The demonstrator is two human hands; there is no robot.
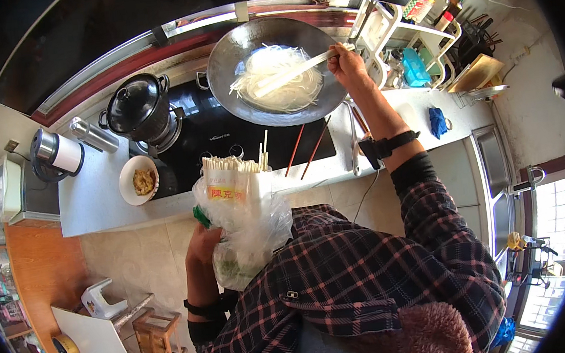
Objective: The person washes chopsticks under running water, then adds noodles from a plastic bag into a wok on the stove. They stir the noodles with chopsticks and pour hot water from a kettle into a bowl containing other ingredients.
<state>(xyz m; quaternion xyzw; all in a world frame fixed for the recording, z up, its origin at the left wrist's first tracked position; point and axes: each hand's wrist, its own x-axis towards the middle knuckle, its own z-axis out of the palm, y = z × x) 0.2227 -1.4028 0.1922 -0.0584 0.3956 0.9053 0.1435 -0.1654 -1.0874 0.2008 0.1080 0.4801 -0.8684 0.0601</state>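
Observation:
My right hand (347,65) is closed around a bundle of dry noodles (293,73), which slants down to the left over the wok. Inside the dark wok (225,59), long white noodles (273,65) lie in a loose heap. My left hand (202,244) grips an opened packet of dry noodles (232,181) in front of my body, its noodle ends sticking out at the top, a few higher than the rest. Crinkled clear plastic hangs round the packet and hides part of my left fingers.
A lidded black pot (136,105) stands on the left burner, with a bowl of brownish food (139,182) in front. Two red chopsticks (295,149) cross the cooktop's front edge. A white rack (388,37) stands right of the wok; a blue cloth (437,122) lies nearby.

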